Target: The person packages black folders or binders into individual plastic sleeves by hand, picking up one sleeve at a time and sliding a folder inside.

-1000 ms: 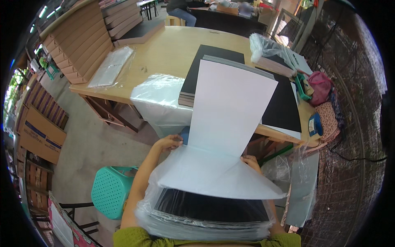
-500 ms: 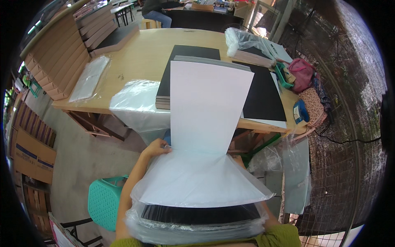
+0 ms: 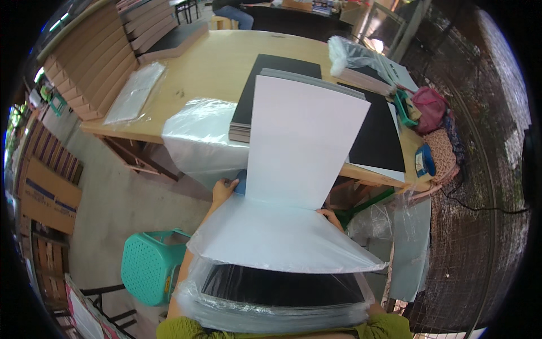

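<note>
A tall white sheet (image 3: 305, 135) stands in front of me, its lower part inside a clear plastic sleeve (image 3: 282, 231) that flares toward my body. Beside the sleeve's mouth, my left hand (image 3: 223, 192) is closed at its left edge, thumb and fingers together. My right hand (image 3: 332, 218) pinches the right edge near the sheet; the sheet and sleeve partly cover it. Across my lap lies a stack of plastic-wrapped black boards (image 3: 282, 288). Behind the white sheet, grey-edged black boards (image 3: 248, 107) are piled on the table.
The wooden table (image 3: 197, 73) carries clear plastic bags (image 3: 197, 133), a packet of sleeves (image 3: 135, 93), stacked brown boards (image 3: 90, 62) and another black board (image 3: 375, 141). A tape roll (image 3: 424, 161) and pouches (image 3: 430, 107) sit at right. A green stool (image 3: 148, 268) stands left.
The view has shifted, so the table appears farther left and the sheet farther right. My left hand has moved up along the sleeve's edge; more of my right hand shows.
</note>
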Demonstrator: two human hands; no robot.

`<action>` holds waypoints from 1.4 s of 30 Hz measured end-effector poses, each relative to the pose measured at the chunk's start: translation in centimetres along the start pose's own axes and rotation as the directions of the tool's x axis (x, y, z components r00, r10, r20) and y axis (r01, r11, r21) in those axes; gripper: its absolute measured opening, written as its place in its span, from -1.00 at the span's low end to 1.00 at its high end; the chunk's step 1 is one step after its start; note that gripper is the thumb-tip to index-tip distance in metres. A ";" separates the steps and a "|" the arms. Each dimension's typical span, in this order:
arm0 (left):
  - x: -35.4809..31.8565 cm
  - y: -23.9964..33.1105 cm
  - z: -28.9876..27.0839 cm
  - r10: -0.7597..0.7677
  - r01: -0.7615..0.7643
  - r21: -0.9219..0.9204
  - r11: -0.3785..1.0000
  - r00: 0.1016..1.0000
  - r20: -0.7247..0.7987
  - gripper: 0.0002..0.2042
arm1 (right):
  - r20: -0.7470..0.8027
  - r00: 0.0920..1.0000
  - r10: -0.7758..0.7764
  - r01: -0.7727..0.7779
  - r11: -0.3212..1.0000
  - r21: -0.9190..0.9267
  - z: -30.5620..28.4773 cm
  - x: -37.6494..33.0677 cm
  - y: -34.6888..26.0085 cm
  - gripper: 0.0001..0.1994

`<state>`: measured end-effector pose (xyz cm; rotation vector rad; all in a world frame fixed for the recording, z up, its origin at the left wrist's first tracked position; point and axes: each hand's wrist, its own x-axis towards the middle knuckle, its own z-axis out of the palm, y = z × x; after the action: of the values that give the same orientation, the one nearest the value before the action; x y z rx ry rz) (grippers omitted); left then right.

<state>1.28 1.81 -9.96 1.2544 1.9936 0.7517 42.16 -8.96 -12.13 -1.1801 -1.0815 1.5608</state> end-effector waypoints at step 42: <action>1.2 11.9 -22.5 0.403 -0.573 -0.308 0.760 0.786 -0.469 -0.70 | 0.853 0.494 -0.169 0.869 0.054 -0.492 30.8 17.8 -36.7 -0.81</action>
<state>-10.16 4.61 12.64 1.4484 1.6073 1.7227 14.09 12.87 24.61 -0.5520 -2.7913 0.4107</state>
